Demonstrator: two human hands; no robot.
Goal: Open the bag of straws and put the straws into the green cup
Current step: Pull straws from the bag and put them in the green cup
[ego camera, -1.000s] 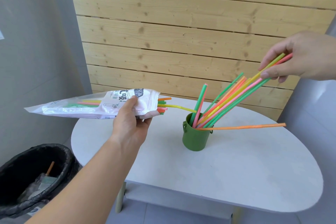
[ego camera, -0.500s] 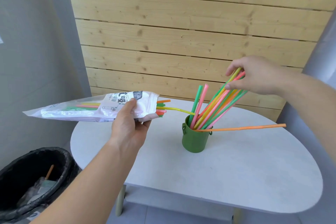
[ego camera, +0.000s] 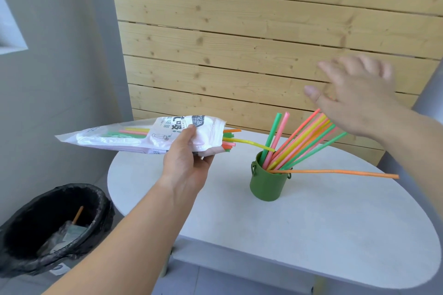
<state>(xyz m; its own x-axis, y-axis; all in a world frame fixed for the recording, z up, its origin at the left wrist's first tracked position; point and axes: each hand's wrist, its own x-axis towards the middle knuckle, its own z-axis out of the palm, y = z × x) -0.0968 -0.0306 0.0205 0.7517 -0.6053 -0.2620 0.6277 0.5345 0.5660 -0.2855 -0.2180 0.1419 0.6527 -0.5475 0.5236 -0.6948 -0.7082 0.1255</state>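
My left hand [ego camera: 185, 160] grips the white straw bag [ego camera: 134, 135] near its open end, held level above the table's left side. Several straw tips [ego camera: 227, 139] poke out of the bag's mouth, and one yellow straw reaches toward the green cup [ego camera: 268, 183]. The cup stands upright on the white table [ego camera: 311, 230] and holds several coloured straws [ego camera: 304, 140] that lean to the right. One orange straw [ego camera: 340, 172] lies almost flat over the cup's rim. My right hand [ego camera: 357, 96] hovers blurred above the leaning straws with its fingers spread, holding nothing.
A bin lined with a black bag [ego camera: 50, 230] sits on the floor at the lower left, with rubbish inside. A wooden slat wall [ego camera: 263, 43] stands right behind the table. A grey wall runs along the left.
My right hand has let go of the bundle of straws, which now rests in the cup, and has lifted away with fingers spread. The bag has hardly moved.
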